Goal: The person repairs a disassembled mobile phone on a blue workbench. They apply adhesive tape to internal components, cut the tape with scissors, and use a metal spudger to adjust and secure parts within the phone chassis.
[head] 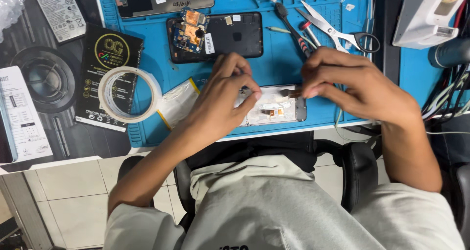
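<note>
A silver phone frame (274, 112) lies near the front edge of the blue work mat (274, 69). My left hand (223, 98) rests on its left end, fingertips pressing down on it. Over its right end, my right hand (352, 81) pinches a thin orange-brown flex strip (292, 91) that runs from the frame. Behind my hands lies an opened black phone body (235, 34) with a blue circuit board (190, 31) on its left part.
A roll of clear tape (128, 94) sits on a black package (108, 74) at the left. Scissors (338, 31), a screwdriver (293, 29) and tweezers lie at the mat's back right. A battery (59, 12), a white device (428, 15) and cables (448, 101) surround the mat.
</note>
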